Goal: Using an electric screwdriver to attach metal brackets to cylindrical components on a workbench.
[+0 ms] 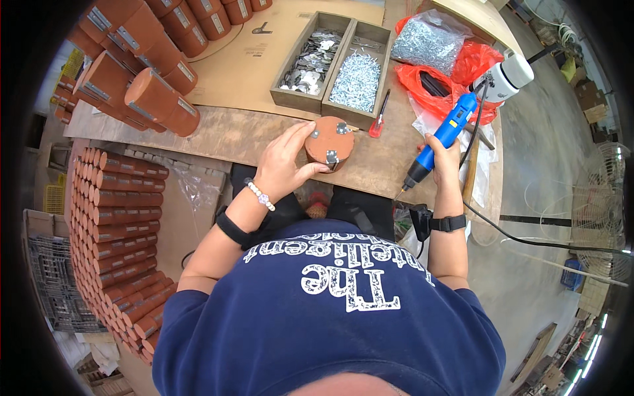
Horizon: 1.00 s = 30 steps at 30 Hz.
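"Locating the cylinder (pixel 330 146): where?"
"Near side of the wooden box (pixel 297 100), end face up; half-curled left hand (pixel 284 160) holds it."
"Right hand (pixel 447 160)?"
"Right of the box, closed around the screwdriver (pixel 450 129), tip slanting nearside-left."

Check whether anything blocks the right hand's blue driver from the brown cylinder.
Nothing visible does: only bare tabletop shows between the blue driver in the right hand and the brown cylinder. The red-handled screwdriver lies farther back.

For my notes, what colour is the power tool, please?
The power tool is mainly blue, in the head view.
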### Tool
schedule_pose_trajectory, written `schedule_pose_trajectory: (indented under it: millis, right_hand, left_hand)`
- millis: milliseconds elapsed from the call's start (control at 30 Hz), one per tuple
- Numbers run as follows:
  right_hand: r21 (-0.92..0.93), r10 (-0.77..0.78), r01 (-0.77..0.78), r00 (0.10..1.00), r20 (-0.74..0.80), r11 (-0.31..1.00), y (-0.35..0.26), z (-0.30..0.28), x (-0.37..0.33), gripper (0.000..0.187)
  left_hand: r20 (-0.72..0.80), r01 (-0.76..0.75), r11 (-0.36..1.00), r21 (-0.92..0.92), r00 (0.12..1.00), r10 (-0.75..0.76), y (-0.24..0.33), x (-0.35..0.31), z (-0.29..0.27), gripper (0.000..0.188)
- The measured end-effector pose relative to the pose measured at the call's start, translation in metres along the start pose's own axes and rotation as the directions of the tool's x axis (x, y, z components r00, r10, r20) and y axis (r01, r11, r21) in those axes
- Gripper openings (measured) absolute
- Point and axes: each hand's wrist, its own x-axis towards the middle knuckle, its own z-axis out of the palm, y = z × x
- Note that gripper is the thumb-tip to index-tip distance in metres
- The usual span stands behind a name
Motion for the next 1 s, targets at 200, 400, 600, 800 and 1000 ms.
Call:
schedule_pose_trajectory:
  millis: [200,400,600,800,1000]
  right_hand:
    - [-0.243,0.046,-0.035,0.998,0.042,0.969,0.020,-0.015,0.011,0.063]
    - [-0.637,-0.070,0.116,0.993,0.097,0.762,0.021,-0.017,0.007,0.069]
    - [-0.866,-0.065,0.176,0.984,0.165,0.469,-0.027,-0.003,-0.029,0.063]
    - [-0.536,-0.268,0.658,0.729,0.630,0.528,-0.058,0.050,-0.093,0.057]
    - [-0.411,-0.145,0.481,0.768,0.624,0.775,-0.055,0.098,-0.097,0.059]
  left_hand:
    - [-0.087,-0.027,0.999,-0.040,0.996,0.024,0.001,-0.003,0.007,0.069]
    - [-0.203,-0.015,0.999,0.036,0.979,0.022,0.009,-0.009,0.016,0.064]
    - [-0.270,0.081,0.997,0.013,0.960,-0.075,0.009,-0.016,0.024,0.065]
    - [-0.283,0.079,0.996,0.028,0.957,-0.068,0.010,-0.015,0.027,0.063]
    - [-0.285,0.090,0.996,0.019,0.955,-0.080,0.007,-0.015,0.026,0.061]
